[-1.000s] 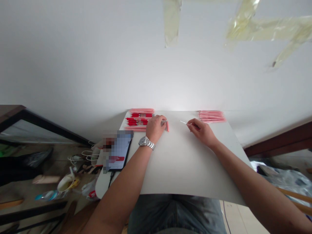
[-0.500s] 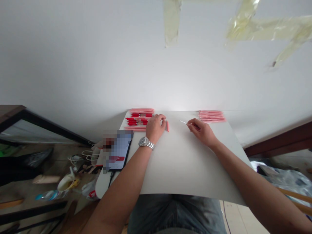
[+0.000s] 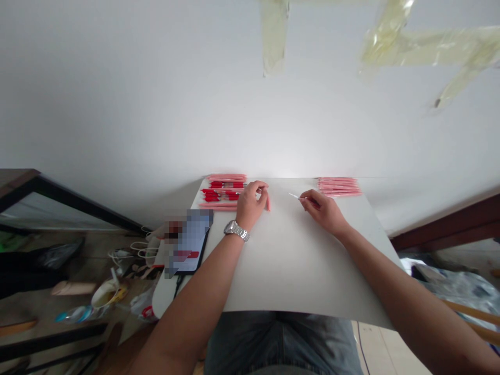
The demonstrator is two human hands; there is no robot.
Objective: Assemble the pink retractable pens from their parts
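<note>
My left hand (image 3: 252,202), with a metal wristwatch (image 3: 236,229), is curled at the upper middle of the table. Its thumb and fingertips close at the top of a short pink pen barrel (image 3: 269,204), which they partly cover. My right hand (image 3: 321,210) pinches a thin white stick like a pen refill (image 3: 292,195); its tip points left and the rest is hidden in the fingers. Left of my left hand lie several red pen parts (image 3: 221,195) and pink barrels (image 3: 216,207). A stack of pink pens (image 3: 339,186) lies beyond my right hand.
The white table (image 3: 297,265) stands against a wall with yellowed tape (image 3: 273,41). A tablet (image 3: 193,242), partly blurred out, lies at the left edge with a cable. A bottle (image 3: 76,314), a cup (image 3: 104,294) and plastic bags are lower down at the left.
My left hand has shifted slightly right, and its thumb and fingers now meet the pink pen barrel. My right hand and the white stick have stayed in place.
</note>
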